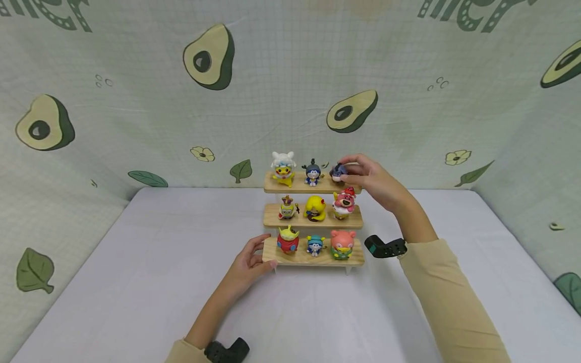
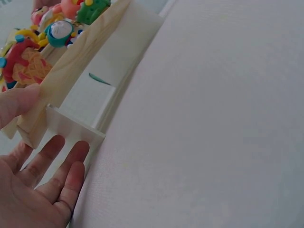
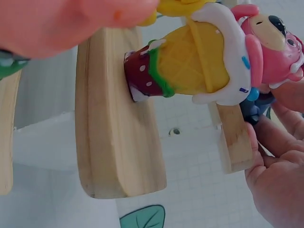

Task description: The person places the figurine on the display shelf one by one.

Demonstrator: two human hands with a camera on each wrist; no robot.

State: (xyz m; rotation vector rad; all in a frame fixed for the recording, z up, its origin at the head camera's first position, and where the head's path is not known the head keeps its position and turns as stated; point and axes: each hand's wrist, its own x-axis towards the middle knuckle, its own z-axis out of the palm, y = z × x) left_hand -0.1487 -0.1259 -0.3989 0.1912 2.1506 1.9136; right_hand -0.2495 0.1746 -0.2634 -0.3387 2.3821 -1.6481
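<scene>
A three-tier wooden display stand (image 1: 313, 261) holds rows of small figurines. At the left end of its bottom tier my left hand (image 1: 248, 262) grips the board, its thumb (image 2: 19, 102) against the wood and the other fingers around the end near the white support (image 2: 73, 126). My right hand (image 1: 374, 181) pinches a dark blue donkey figurine (image 1: 337, 172) at the right of the top tier. In the right wrist view, a pink bear figurine (image 3: 268, 35) partly hides that donkey. Whether the donkey's base touches the board cannot be seen.
Beside the donkey on top stand a figurine in a dark blue hood (image 1: 312, 174) and a yellow one in a white hat (image 1: 283, 170). A crowned figurine (image 1: 287, 207) and a yellow-haired one (image 1: 314, 208) share the middle tier. Behind the white table (image 1: 181, 227) hangs an avocado-print cloth (image 1: 281, 60).
</scene>
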